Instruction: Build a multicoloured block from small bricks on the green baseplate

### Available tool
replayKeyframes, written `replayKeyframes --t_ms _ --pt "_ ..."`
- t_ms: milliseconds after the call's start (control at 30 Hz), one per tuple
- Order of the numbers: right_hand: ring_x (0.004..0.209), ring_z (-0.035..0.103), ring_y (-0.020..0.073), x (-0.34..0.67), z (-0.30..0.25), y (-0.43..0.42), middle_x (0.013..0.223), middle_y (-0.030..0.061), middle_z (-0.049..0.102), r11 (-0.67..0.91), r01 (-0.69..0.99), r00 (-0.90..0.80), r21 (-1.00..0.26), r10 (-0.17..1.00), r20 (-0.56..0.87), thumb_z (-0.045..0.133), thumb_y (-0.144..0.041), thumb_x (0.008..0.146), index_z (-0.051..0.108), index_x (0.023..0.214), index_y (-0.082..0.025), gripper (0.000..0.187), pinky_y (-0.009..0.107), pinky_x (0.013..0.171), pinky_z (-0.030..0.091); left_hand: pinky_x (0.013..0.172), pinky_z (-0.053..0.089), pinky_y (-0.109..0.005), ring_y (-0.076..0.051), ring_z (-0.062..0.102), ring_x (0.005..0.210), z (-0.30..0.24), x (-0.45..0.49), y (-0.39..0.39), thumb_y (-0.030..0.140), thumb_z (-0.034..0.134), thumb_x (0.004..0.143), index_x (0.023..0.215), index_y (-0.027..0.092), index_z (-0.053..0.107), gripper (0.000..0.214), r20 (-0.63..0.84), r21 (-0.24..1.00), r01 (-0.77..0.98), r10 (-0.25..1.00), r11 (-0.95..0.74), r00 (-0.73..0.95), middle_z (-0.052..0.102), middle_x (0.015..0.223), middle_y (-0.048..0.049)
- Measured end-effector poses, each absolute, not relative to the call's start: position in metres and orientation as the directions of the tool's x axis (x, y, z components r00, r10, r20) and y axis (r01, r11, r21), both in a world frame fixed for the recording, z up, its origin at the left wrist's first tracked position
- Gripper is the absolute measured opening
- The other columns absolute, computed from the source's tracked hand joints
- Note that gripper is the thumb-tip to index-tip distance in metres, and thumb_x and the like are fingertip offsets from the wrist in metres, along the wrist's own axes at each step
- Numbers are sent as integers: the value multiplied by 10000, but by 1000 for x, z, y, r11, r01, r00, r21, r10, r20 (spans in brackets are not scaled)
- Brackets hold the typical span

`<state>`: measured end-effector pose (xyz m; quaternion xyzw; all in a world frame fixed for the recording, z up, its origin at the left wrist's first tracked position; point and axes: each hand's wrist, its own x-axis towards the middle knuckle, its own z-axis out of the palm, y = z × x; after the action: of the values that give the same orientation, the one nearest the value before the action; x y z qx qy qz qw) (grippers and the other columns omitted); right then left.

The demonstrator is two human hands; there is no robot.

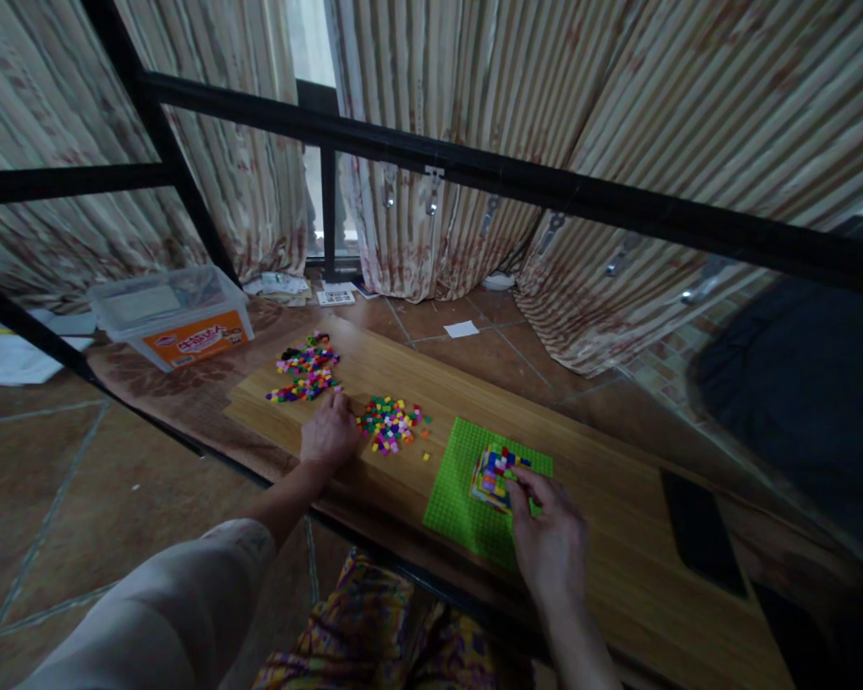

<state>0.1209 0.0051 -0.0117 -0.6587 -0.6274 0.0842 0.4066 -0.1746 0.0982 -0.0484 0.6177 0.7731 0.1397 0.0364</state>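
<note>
A green studded baseplate (452, 489) lies on the wooden board, bearing a small multicoloured stack of building bricks (490, 476). At the right side of that stack is my right hand (555, 541), thumb and forefinger pinched on what looks like a small building brick against its top. My left hand (329, 431) rests by the board's near edge, between two heaps of loose bricks. Its fingers are curled closed, and whatever they hold is hidden. Just right of it spreads one heap of bricks (390, 424); the other brick heap (308, 369) lies beyond it to the left.
A clear plastic tub (176, 316) with an orange label stands left of the wooden board (604, 489). A dark flat object (701, 532) lies at the board's right end. Black metal bars (475, 168) cross in front of striped curtains (431, 77). White paper (461, 329) lies beyond the board.
</note>
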Motion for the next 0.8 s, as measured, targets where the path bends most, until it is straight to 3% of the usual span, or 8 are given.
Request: replayKeyframes --t_ms 133,400,800 --pt "850 592 205 122 -12 14 916 69 692 202 794 108 -573 881 460 498 -383 870 710 932 -220 274 356 785 461 768 495 -340 -251 603 995 -49 -176 99 226 360 896 1144 161 513 299 111 266 944 966 196 -232 564 1161 -137" --pt "845 581 201 122 -22 17 892 66 668 233 789 112 -569 856 506 547 -393 852 727 922 -231 252 366 788 464 776 494 -351 -257 596 1009 -50 -175 99 225 360 895 1213 152 480 348 101 270 939 964 213 -247 553 1182 -147" --pt "877 609 203 129 -23 14 957 69 682 143 669 215 -730 902 374 563 -439 821 693 953 -212 292 358 819 452 755 494 -344 -251 604 980 -47 -174 98 233 352 900 1139 167 499 288 76 265 939 966 220 -248 565 1143 -123"
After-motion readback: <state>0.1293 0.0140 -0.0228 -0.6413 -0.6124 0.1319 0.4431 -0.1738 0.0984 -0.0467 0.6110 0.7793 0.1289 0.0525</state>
